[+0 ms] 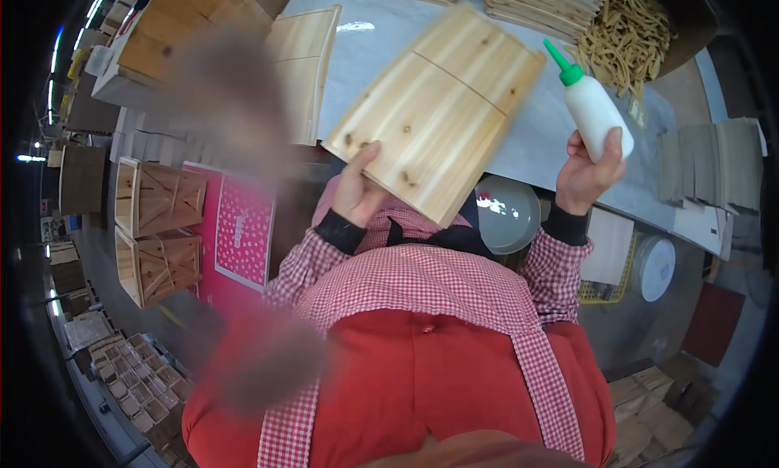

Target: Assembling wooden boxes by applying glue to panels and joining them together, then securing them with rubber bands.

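My left hand (357,188) grips the near left corner of a pale wooden panel (442,115), thumb on top and fingers hidden beneath. The panel is held tilted above the table; knots dot its surface and a thin dark line crosses its far part. My right hand (591,172) is wrapped round the lower end of a white squeeze bottle (596,115). Its green nozzle (562,62) points up and to the left, beside the panel's right edge and apart from it.
Another wooden panel (302,70) lies on the grey table (519,155) at left. Stacked panels (548,9) and a heap of thin curved wooden strips (629,34) lie at the far right. Wooden crates (162,196) stand on the left. A grey round basin (509,216) is below the table edge.
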Action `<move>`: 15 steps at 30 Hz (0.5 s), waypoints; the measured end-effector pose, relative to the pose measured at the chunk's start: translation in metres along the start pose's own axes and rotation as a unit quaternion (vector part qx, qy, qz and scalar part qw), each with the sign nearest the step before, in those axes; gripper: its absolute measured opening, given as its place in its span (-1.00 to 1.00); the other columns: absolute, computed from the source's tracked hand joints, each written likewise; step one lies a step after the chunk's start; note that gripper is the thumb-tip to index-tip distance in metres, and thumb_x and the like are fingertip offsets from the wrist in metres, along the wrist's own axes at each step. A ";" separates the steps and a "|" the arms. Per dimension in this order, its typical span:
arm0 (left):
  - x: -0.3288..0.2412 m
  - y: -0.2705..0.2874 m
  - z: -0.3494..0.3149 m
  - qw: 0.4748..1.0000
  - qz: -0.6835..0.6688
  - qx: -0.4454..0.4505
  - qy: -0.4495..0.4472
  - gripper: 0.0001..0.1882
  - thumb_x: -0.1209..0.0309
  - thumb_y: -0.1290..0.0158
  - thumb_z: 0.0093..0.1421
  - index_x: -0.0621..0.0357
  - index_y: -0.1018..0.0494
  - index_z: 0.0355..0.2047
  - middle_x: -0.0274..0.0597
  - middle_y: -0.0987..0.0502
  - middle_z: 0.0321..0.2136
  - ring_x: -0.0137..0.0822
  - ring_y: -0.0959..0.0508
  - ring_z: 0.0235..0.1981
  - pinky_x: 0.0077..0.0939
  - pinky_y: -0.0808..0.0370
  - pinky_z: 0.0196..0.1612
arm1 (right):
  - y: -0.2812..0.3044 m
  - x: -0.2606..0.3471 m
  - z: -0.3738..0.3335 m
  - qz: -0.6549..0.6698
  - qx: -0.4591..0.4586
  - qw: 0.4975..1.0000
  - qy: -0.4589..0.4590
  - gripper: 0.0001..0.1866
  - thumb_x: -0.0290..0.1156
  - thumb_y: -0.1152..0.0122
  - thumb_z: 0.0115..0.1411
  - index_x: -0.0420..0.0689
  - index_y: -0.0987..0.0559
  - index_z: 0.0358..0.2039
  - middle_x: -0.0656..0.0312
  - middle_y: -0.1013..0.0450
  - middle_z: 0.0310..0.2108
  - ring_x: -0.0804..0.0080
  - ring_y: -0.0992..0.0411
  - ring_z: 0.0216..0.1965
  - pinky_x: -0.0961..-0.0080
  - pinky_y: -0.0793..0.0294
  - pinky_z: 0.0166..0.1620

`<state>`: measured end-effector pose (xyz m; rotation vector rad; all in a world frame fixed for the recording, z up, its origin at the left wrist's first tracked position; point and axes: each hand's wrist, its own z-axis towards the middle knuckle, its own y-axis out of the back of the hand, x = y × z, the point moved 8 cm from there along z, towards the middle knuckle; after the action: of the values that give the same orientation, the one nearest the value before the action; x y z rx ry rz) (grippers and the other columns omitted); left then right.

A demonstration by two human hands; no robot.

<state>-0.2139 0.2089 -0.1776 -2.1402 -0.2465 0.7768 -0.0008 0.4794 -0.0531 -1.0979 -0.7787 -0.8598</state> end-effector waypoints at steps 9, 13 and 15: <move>0.030 0.032 -0.011 0.970 0.112 -0.062 0.207 -0.44 0.25 -0.12 0.22 0.11 -0.20 0.17 -0.05 -0.35 0.09 -0.11 -0.36 0.13 -0.05 -0.31 0.20 | -0.014 -0.097 0.065 -0.089 0.051 0.992 0.071 -0.66 -0.27 -0.22 0.16 -0.26 -0.46 -0.20 0.16 -0.46 -0.28 0.37 -0.47 -0.36 0.49 -0.49 -0.47; 0.036 0.034 -0.027 0.951 0.140 -0.045 0.273 -0.44 0.21 -0.09 0.25 0.10 -0.19 0.17 0.00 -0.36 0.07 -0.10 -0.37 0.12 -0.06 -0.32 0.19 | -0.030 -0.137 0.097 -0.141 0.093 0.983 0.066 -0.65 -0.30 -0.26 0.14 -0.28 -0.43 -0.19 0.16 -0.43 -0.30 0.42 -0.44 -0.32 0.47 -0.51 -0.33; 0.037 0.034 -0.031 0.946 0.138 -0.038 0.291 -0.44 0.20 -0.08 0.25 0.10 -0.18 0.18 0.02 -0.36 0.07 -0.10 -0.38 0.12 -0.06 -0.32 0.18 | -0.045 -0.156 0.098 -0.116 0.113 0.986 -0.048 -0.65 -0.29 -0.27 0.14 -0.27 -0.43 -0.20 0.18 -0.43 -0.30 0.45 -0.41 -0.30 0.51 -0.46 -0.24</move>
<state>-0.1689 0.1824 -0.2051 -2.4010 0.3451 0.2526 -0.1227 0.5939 -0.1430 -0.8622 -1.0723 -0.8925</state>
